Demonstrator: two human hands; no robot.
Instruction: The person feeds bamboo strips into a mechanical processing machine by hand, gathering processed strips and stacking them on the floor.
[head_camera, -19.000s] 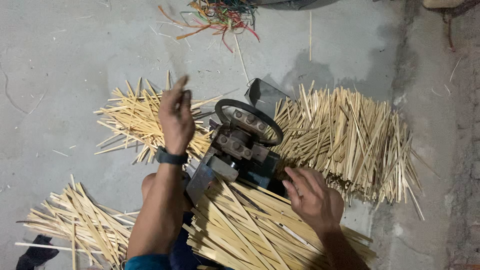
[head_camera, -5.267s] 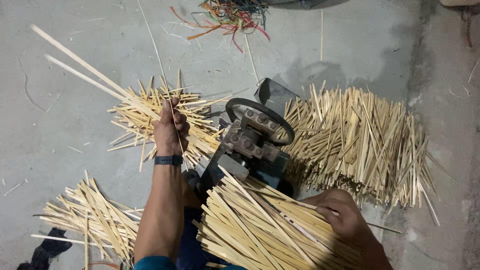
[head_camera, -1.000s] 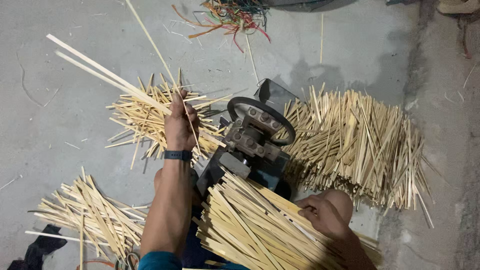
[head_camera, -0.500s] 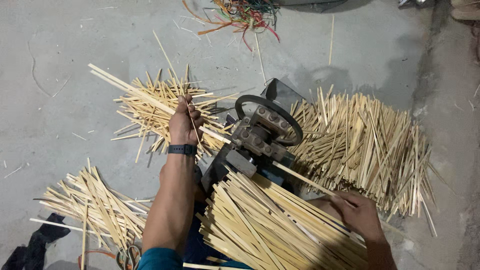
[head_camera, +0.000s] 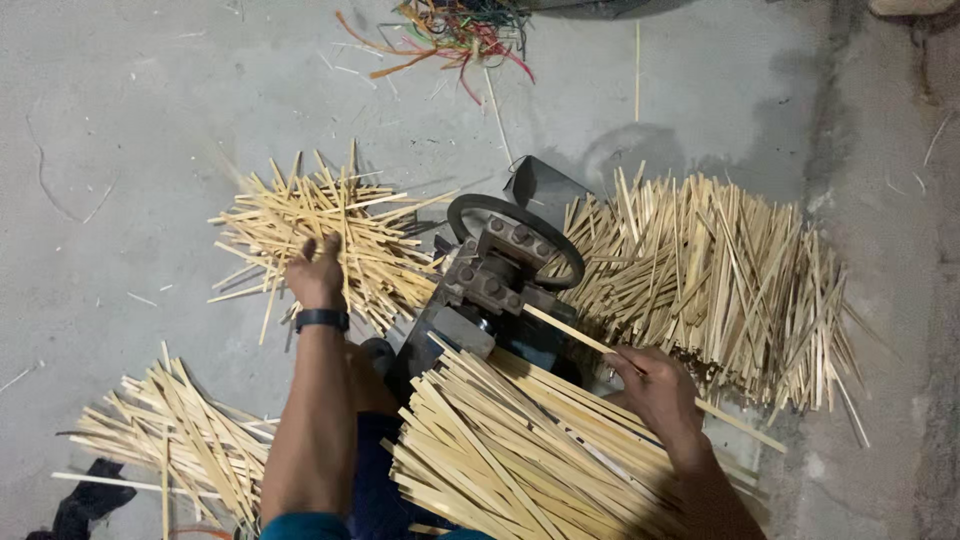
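Bamboo strip (head_camera: 570, 333), flat, pale and straight, runs from the right hand (head_camera: 655, 385) into the small dark steel machine (head_camera: 495, 285), beside its black wheel (head_camera: 515, 235). The right hand pinches the strip's near end; the left hand (head_camera: 315, 280) rests narrowly cupped on a loose, splintery pile of cut sticks (head_camera: 330, 235) on the grey concrete floor (head_camera: 130, 130). Fingers so near the feed could get drawn toward the rollers, I judge, and a crooked strip may jam. 2 more stick heaps lie near: one right of the machine (head_camera: 720, 270), one at the lap (head_camera: 520, 460)
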